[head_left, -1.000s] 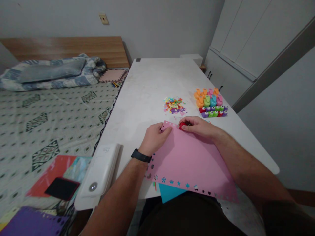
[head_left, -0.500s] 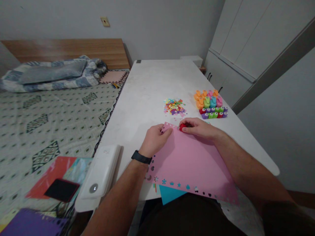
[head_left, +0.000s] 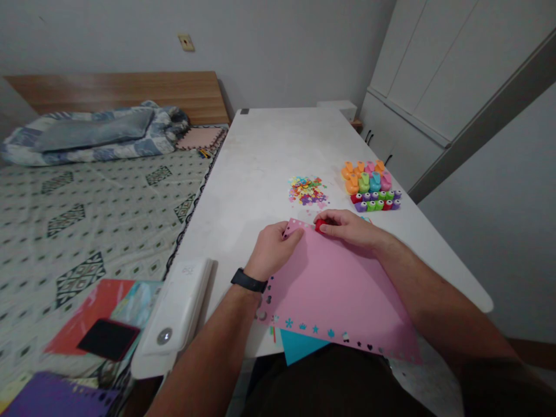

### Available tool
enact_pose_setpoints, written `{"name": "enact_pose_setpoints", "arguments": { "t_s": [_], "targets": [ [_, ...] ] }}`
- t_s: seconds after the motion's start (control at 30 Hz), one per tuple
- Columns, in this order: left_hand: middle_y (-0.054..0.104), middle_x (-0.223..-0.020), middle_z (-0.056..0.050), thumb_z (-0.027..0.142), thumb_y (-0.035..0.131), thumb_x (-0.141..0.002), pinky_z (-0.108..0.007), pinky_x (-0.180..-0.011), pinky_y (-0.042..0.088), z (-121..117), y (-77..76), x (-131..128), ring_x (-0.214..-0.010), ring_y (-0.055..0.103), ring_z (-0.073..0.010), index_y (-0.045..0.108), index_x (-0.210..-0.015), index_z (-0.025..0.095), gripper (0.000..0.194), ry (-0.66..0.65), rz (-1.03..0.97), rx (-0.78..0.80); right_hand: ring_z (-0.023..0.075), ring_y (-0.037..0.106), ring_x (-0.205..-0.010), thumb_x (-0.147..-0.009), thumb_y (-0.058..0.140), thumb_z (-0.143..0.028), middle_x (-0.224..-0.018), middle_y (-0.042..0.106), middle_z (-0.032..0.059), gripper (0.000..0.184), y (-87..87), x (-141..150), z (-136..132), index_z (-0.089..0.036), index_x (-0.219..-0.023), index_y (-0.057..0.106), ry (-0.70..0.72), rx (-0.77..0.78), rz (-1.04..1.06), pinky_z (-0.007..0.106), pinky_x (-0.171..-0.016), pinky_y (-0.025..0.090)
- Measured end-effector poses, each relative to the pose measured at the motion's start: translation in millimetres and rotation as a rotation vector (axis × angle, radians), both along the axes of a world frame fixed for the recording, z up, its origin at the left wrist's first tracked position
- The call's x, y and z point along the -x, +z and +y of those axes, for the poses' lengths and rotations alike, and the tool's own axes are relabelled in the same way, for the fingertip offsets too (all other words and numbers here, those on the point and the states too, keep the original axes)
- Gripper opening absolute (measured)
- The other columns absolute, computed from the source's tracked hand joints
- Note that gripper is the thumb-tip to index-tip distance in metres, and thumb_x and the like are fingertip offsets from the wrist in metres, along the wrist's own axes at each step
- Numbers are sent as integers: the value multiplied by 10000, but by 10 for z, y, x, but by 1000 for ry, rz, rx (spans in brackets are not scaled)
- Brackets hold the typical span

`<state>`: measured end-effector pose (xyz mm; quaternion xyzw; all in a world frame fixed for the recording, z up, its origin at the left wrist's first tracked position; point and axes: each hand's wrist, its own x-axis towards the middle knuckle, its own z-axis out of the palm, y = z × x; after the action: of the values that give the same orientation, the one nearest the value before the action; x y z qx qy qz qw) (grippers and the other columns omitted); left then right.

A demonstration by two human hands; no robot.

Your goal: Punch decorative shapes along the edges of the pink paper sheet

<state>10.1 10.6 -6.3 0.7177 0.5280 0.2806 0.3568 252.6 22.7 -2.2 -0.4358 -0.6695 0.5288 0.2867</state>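
Note:
A pink sheet of paper (head_left: 339,284) lies across the near part of the table, with small shapes punched along its left, near and far edges. My left hand (head_left: 277,246) pinches its far left corner, thumb on top. In my right hand (head_left: 347,227) is a small red craft punch (head_left: 320,225), set on the sheet's far edge just right of the left thumb. The fingers partly cover the punch. Beyond the hands is a heap of colourful paper cut-outs (head_left: 307,190). Part of a blue sheet (head_left: 302,344) shows under the pink one at the near edge.
Rows of coloured craft punches (head_left: 371,185) stand on the white table (head_left: 278,139) at the right. A white device (head_left: 178,315) sits at the near left corner. On the bed beside the table are a phone (head_left: 108,339), a red sheet (head_left: 91,313) and a purple sheet (head_left: 56,397).
Both hands keep nearly the same place on the pink sheet. The red punch stays at its far edge; the whole view has shifted very slightly.

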Motion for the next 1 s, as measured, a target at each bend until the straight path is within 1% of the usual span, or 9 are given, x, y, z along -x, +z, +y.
{"name": "enact_pose_setpoints", "arguments": {
  "t_s": [0.13, 0.37, 0.57, 0.7, 0.87, 1.0],
  "targets": [
    [574, -675, -10, 510, 541, -902, -260, -560, 292, -1, 3, -1, -642, 484, -162, 684, -779, 173, 386, 1, -13, -8, 175, 548, -865, -912, 659, -385, -978, 640, 48, 260, 11, 7, -18, -193, -1086, 673, -10, 25, 27, 316, -769, 427],
    [543, -664, 0, 500, 516, -917, -257, -563, 273, -8, 48, -2, -633, 465, -150, 635, -744, 171, 390, 2, 51, -27, 171, 541, -847, -909, 663, -394, -960, 637, 46, 252, 10, 9, -21, -192, -1060, 673, -6, 72, 59, 311, -755, 424],
    [547, -675, 2, 502, 518, -919, -254, -568, 276, 2, 5, -4, -641, 476, -149, 638, -752, 174, 387, -1, 43, -26, 179, 553, -884, -903, 670, -386, -975, 644, 46, 248, 30, 2, -20, -195, -1061, 680, 37, 63, 51, 324, -802, 433],
    [554, -671, 2, 508, 539, -908, -252, -563, 273, 0, -10, -3, -638, 474, -149, 642, -746, 173, 387, 5, -2, -17, 183, 559, -894, -895, 674, -381, -981, 649, 49, 248, 59, -9, -35, -193, -1056, 688, 26, 54, 41, 335, -815, 437],
    [550, -658, 2, 510, 561, -893, -251, -552, 258, -6, 16, -4, -619, 459, -146, 651, -737, 170, 385, 12, -25, 6, 177, 554, -856, -876, 690, -372, -951, 648, 51, 253, 92, -17, -51, -181, -1042, 688, 2, 91, 59, 322, -769, 433],
    [573, -668, -2, 512, 577, -881, -250, -547, 254, 8, 14, 4, -609, 443, -143, 673, -759, 163, 383, 24, -36, 22, 170, 546, -819, -847, 714, -365, -921, 640, 47, 257, 81, -38, -39, -179, -1023, 692, -26, 126, 69, 310, -728, 426]
  ]
}}
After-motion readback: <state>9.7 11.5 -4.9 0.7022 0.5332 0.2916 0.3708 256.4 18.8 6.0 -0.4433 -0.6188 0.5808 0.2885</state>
